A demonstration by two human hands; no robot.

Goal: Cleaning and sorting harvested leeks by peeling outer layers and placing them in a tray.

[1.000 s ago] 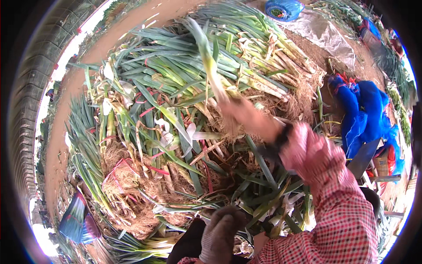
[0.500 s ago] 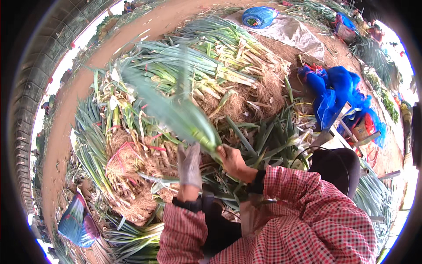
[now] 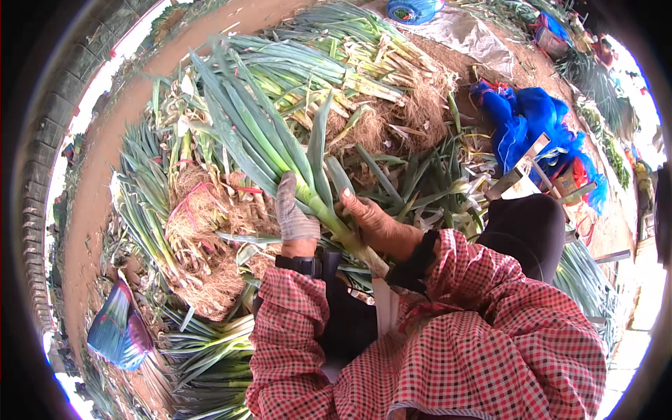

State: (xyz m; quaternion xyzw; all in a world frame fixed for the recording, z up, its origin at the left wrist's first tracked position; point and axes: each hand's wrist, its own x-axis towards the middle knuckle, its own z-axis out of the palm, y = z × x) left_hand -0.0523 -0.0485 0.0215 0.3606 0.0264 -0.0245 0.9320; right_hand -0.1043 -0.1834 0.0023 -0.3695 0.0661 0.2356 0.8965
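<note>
One large leek (image 3: 324,211) lies slantwise across the middle, its green leaves fanned to the upper left and its pale stem end toward my lap. My left hand (image 3: 294,215), in a greyish glove, is wrapped round it where the leaves part. My bare right hand (image 3: 383,227) is closed at the stem's right side, thumb against an outer leaf (image 3: 339,175) that stands away from the rest. Its other fingers are mostly hidden. Behind lies a pile of leeks (image 3: 301,66) with roots facing right.
Bundled leeks (image 3: 203,217) with tangled roots lie at left, more leeks (image 3: 210,357) at lower left. Loose leaves (image 3: 427,185) cover the ground ahead. At right are blue netting (image 3: 532,133) and a metal frame (image 3: 521,168) by my knee. A blue bundle (image 3: 413,10) sits far back.
The leek's leaves, blurred before, are now sharp. My left hand has moved up to the leaf base. My right hand has turned thumb-up and an outer leaf now stands apart.
</note>
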